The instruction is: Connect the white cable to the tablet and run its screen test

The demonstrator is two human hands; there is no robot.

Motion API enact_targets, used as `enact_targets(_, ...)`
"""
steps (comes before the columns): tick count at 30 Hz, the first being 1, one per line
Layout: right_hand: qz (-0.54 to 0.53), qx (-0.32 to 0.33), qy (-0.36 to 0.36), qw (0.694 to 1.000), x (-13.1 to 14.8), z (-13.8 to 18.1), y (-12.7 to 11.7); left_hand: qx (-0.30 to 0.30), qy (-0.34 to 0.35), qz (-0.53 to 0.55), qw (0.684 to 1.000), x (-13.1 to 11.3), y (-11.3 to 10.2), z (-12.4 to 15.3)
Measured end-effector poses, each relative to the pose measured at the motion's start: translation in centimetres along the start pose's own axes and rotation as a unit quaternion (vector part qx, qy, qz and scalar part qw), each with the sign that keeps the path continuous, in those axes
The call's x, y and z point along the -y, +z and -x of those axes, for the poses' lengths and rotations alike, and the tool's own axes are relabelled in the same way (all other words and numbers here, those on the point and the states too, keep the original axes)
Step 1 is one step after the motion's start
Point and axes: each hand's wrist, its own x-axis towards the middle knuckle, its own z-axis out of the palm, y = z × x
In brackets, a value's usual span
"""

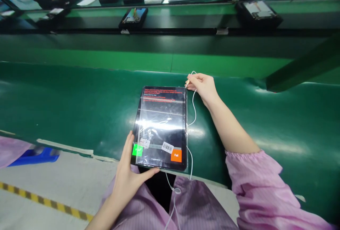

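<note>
L hand [130, 173] grips tablet [160, 127] corner; R hand [203, 86] pinches cable [194, 109].

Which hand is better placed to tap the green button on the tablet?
Left. The left hand grips the tablet beside the green button; the right hand pinches the white cable.

Glossy green conveyor belt [66, 99], grey floor [53, 180] with yellow-black hazard stripe [39, 198], blue bin [34, 155].
</note>
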Motion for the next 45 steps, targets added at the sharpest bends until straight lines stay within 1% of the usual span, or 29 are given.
enact_targets(4, 0.017, 0.004, 0.029, 0.999, 0.9, 0.3, 0.4, -0.001, -0.031, 0.006, 1.0, 0.0, 0.1, 0.0)
enact_targets(7, 0.027, 0.004, 0.047, 0.999, 1.4, 0.4, 0.6, -0.011, -0.066, 0.011, 0.998, 0.2, 0.2, 0.1)
enact_targets(12, 0.011, -0.01, 0.058, 0.998, 1.4, 0.3, 0.5, -0.021, -0.108, 0.02, 0.994, 0.4, 0.4, 0.3)
enact_targets(17, 0.016, 0.008, 0.051, 0.999, 0.9, -0.1, 0.3, -0.029, -0.117, 0.03, 0.992, 0.4, 0.4, 0.4)
enact_targets(20, 0.025, 0.005, 0.048, 0.999, 0.8, -0.3, 0.3, -0.036, -0.115, 0.035, 0.992, 0.4, 0.5, 0.4)
enact_targets(25, 0.032, 0.033, 0.066, 0.997, 1.5, -0.3, 0.3, -0.033, -0.114, 0.035, 0.992, 0.7, 0.4, 0.5)
enact_targets(29, 0.04, 0.04, 0.077, 0.995, 1.9, -0.3, 0.3, -0.036, -0.106, 0.028, 0.993, 1.3, 0.4, 0.8)
enact_targets(35, 0.04, 0.089, 0.063, 0.993, 1.7, -0.5, -0.2, -0.028, -0.086, 0.019, 0.996, 1.7, 0.1, 1.0)
enact_targets(38, 0.037, 0.113, 0.085, 0.989, 1.7, -0.8, -0.7, -0.022, -0.093, 0.016, 0.995, 1.4, -0.1, 1.1)
enact_targets(41, 0.048, 0.157, 0.102, 0.981, 1.8, -1.3, -1.1, -0.022, -0.096, 0.02, 0.995, 1.2, 0.0, 1.3)
enact_targets(45, 0.066, 0.214, 0.087, 0.971, 1.6, -1.9, -1.4, -0.025, -0.089, 0.024, 0.995, 1.3, 0.1, 1.8)
